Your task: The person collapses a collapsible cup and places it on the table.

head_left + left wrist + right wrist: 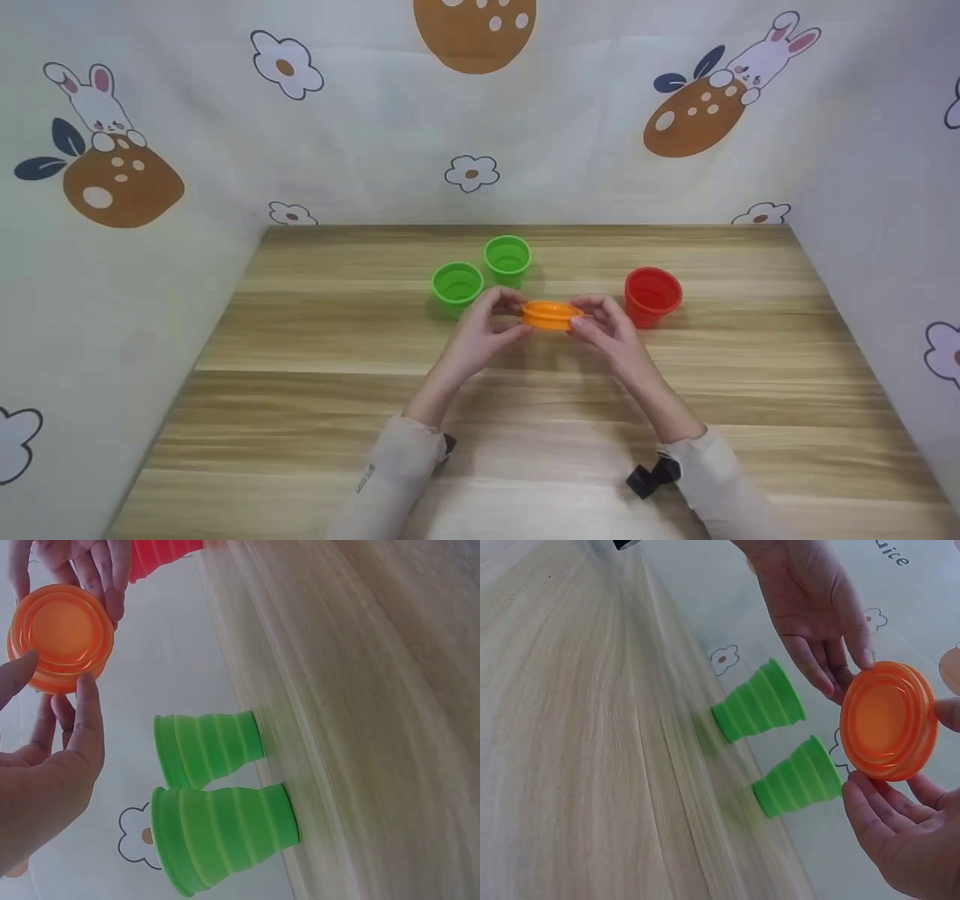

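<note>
An orange collapsible cup (553, 319), folded into a flat disc, is held above the table between both hands. My left hand (484, 334) pinches its left rim with thumb and fingers. At the opposite side my right hand (611, 330) grips the rim, thumb on the near edge. The left wrist view shows the disc's ringed orange base (64, 630) between the hands. Two green ribbed cups (458, 286) stand unfolded just behind and left of my left hand. A red cup (652, 294) stands upright to the right of my right hand.
The wood-grain table (300, 405) is bounded at the back and sides by a pale cloth (367, 112) printed with rabbits, fruit and flowers. A black wrist mount (652, 476) sits at the right sleeve.
</note>
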Tool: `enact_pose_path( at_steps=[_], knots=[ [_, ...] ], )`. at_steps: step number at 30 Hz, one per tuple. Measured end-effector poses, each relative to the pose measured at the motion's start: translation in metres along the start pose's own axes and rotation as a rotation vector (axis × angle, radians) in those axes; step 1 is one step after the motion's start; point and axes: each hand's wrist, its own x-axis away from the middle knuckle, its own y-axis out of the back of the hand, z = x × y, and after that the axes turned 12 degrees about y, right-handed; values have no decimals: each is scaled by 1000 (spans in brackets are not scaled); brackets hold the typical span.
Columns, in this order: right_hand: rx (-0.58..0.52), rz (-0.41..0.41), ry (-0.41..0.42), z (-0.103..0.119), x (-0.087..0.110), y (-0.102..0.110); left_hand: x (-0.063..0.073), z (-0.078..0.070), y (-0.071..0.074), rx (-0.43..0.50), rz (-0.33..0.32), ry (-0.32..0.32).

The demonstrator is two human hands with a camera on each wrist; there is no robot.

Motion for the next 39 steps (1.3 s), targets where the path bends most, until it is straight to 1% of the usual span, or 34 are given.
enact_pose_path(
  at_steps=[3,7,12,16,21,24,28,31,35,39],
  knots=[
    [17,0,1,-2,0,1,-1,2,1,31,8,35],
    [73,14,-3,-4,-1,2,-4,4,2,47,13,65],
    [99,30,0,-6,-3,4,-9,5,2,49,30,101],
    [108,45,18,-10,-6,7,-14,5,3,2,38,131],
    [141,70,17,-16,-12,12,-22,3,4,-71,53,165],
    [162,83,16,-20,-15,15,-27,4,4,-114,70,178],
    [181,101,21,-26,-20,17,-35,6,3,-145,84,189],
    [194,123,22,-31,-25,19,-39,8,0,-174,80,201],
    [203,142,7,-36,-31,21,-45,10,-3,-244,74,229],
    [227,165,1,-40,-38,24,-52,13,-5,-264,70,266]
  ],
)
